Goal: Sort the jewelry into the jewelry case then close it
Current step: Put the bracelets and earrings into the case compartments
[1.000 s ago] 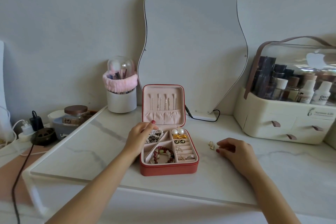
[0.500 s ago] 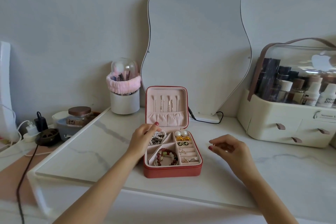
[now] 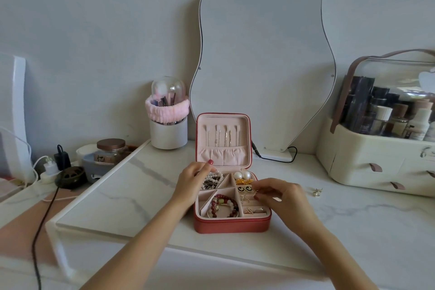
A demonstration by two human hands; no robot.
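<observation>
The red jewelry case (image 3: 231, 225) lies open on the marble top, its pink lid (image 3: 223, 139) standing upright with necklaces hung inside. The compartments hold a pearl bracelet (image 3: 213, 181), a red bead bracelet (image 3: 223, 205), pearl earrings (image 3: 242, 174) and rings. My left hand (image 3: 190, 183) grips the case's left rim, thumb near the hinge. My right hand (image 3: 282, 198) hovers over the right-hand ring slots, fingertips pinched on a small gold earring. Another small earring (image 3: 316, 191) lies on the table to the right of the case.
A wavy mirror (image 3: 261, 66) leans on the wall behind the case. A cream cosmetics organizer (image 3: 376, 167) stands at right, a brush holder (image 3: 168, 129) at back left. Further left sit a jar (image 3: 110, 150), chargers and a black cable (image 3: 44, 219).
My right hand lifted off the table beside the case and moved left over the ring slots, fingers pinched. The left hand stayed on the case's rim.
</observation>
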